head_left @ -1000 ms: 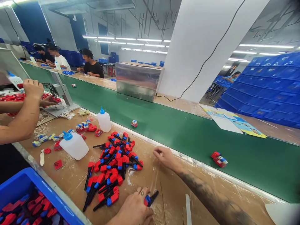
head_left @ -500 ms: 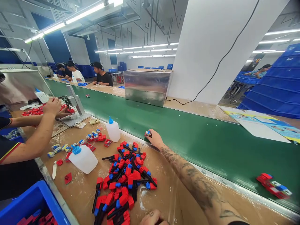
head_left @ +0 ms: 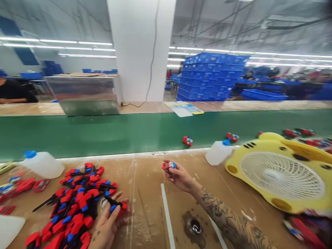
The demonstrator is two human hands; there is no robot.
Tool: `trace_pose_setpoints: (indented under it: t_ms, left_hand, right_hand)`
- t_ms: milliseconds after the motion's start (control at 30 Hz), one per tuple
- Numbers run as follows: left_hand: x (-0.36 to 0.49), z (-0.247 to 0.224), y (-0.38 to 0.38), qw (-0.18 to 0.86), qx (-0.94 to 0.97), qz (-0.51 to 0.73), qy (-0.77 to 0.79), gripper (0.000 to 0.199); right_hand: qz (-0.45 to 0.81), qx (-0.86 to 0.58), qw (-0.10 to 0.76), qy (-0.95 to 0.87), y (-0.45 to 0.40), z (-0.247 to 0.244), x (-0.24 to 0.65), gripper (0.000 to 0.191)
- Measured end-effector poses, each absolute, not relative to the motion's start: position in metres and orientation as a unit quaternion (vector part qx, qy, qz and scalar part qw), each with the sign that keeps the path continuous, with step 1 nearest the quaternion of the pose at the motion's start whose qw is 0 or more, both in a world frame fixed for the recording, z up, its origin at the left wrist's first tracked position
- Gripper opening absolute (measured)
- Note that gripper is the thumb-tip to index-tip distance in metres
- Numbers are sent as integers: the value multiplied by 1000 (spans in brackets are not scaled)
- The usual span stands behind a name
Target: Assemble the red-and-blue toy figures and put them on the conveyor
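Observation:
My right hand (head_left: 180,177) is raised over the middle of the table, its fingers closed on a small red, white and blue toy vehicle (head_left: 168,166). At the right edge of the pile of red, blue and black parts (head_left: 77,204), my left hand (head_left: 110,218) holds one red, blue and black part (head_left: 119,208) between thumb and fingers. Another toy vehicle (head_left: 187,141) lies on the green belt (head_left: 145,133) beyond my right hand.
A yellow fan (head_left: 275,174) lies at the right beside a white bottle (head_left: 218,153). Another bottle (head_left: 44,165) stands left behind the pile. More toy pieces (head_left: 308,232) are at lower right. A dark-topped hole (head_left: 195,226) sits in the table.
The view has swung right. My right hand has come back from the belt's edge to above the table with a toy vehicle. My left hand now shows with a part in it.

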State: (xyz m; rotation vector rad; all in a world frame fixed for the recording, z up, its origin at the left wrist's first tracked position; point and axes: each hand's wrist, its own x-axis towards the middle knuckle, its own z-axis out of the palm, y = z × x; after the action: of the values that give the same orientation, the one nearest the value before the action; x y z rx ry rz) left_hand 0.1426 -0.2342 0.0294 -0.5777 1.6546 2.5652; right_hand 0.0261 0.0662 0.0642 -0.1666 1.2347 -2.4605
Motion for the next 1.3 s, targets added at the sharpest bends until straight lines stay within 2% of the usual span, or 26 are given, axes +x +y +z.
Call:
trace_pose_setpoints:
  t_ms: [100, 200, 333, 467, 600, 700, 767, 933, 1100, 1200, 1300]
  left_hand:
    - [141, 25, -230, 59, -149, 839, 519, 83]
    - [139, 25, -215, 119, -105, 792, 589, 81]
    - [132, 44, -177, 141, 26, 675, 724, 58]
    - [125, 78, -130, 117, 303, 472, 820, 34]
    - [124, 106, -88, 71, 542, 218, 808, 42]
    - [125, 120, -66, 43, 647, 78, 758, 43]
    - [126, 125, -56, 49, 685, 33, 726, 37]
    - [124, 123, -45, 70, 696, 15, 715, 28]
    - [119, 113, -53, 94, 673, 44, 732, 35]
    - [116, 106, -68, 115, 632, 116, 758, 38]
    - [109, 97, -80, 141, 541, 272, 783, 31]
  right_hand:
    - [-900, -51, 202, 382, 100, 56, 56, 52]
    - [-906, -59, 172, 383, 122, 46, 69, 52]
    - [-871, -60, 73, 483, 141, 28, 64, 56]
    - [-821, -37, 5, 570, 152, 13, 58, 67]
    - [-812, -20, -34, 583, 157, 8, 58, 83]
    - [-814, -8, -37, 580, 156, 8, 59, 78]
    - [-812, -4, -46, 582, 155, 8, 58, 69]
    - [-750, 8, -96, 655, 156, 9, 57, 56]
    - [-746, 11, -64, 663, 155, 11, 59, 57]
    - [-798, 7, -43, 601, 151, 12, 61, 60]
    - [-841, 2, -21, 540, 148, 17, 64, 62]
